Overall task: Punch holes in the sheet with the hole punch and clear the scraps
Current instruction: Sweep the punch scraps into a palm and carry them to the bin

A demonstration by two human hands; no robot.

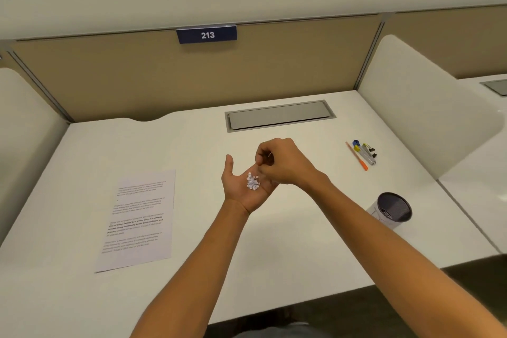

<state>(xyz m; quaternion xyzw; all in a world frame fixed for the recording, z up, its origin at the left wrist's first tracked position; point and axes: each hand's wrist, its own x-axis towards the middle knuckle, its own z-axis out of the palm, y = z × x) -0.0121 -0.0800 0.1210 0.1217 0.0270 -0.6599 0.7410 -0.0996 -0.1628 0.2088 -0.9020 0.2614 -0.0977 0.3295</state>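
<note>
My left hand [241,186] lies palm up over the middle of the desk, fingers relaxed, with a small heap of white round paper scraps [253,181] in its palm. My right hand [282,162] hovers just above it, fingers curled and bunched, fingertips pointing down at the heap as if pinching scraps; a thin pale sliver shows inside the curl. The printed sheet [140,219] lies flat on the desk to the left, apart from both hands. I cannot make out a hole punch for certain.
At the right rear lie an orange pen [358,158], coloured binder clips [356,144] and a silver metal tool [369,156]. A dark mesh cup [393,210] stands at the right. A grey cable hatch [279,116] sits at the back. White dividers flank the desk.
</note>
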